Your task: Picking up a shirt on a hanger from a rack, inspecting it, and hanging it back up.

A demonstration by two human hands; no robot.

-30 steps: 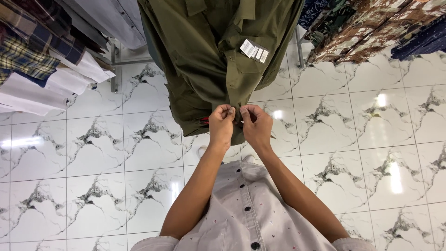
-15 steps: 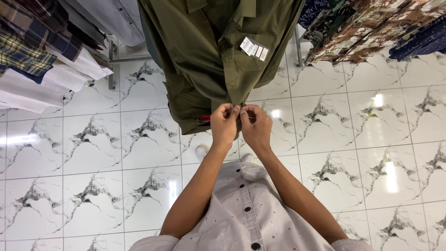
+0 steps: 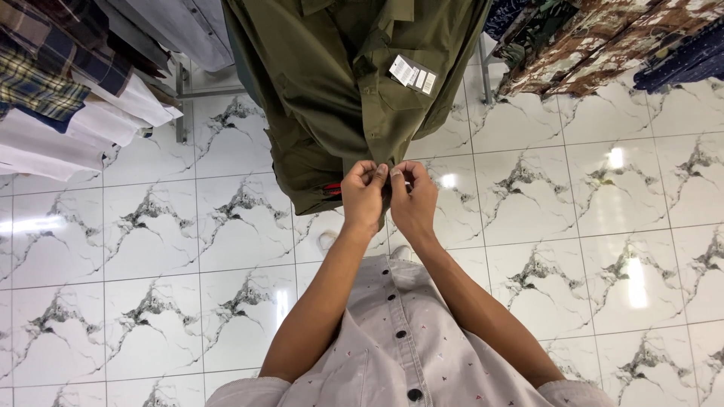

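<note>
An olive-green shirt (image 3: pixel 332 98) hangs in front of me, with white paper tags (image 3: pixel 412 74) on its chest pocket. My left hand (image 3: pixel 363 196) pinches the left edge of the shirt's front placket near the hem. My right hand (image 3: pixel 412 197) pinches the right edge just beside it, fingertips almost touching. Both hands are closed on the fabric at the lower button line. Whatever is between the fingertips is too small to make out.
White marble-pattern floor tiles (image 3: pixel 151 249) lie below. Plaid and white shirts (image 3: pixel 60 98) hang on a rack at the left, patterned shirts (image 3: pixel 603 38) at the upper right. My own light dotted buttoned shirt (image 3: pixel 400 354) fills the bottom.
Both hands have stayed at the shirt's lower placket, with only small finger movements and a slight shift of the view.
</note>
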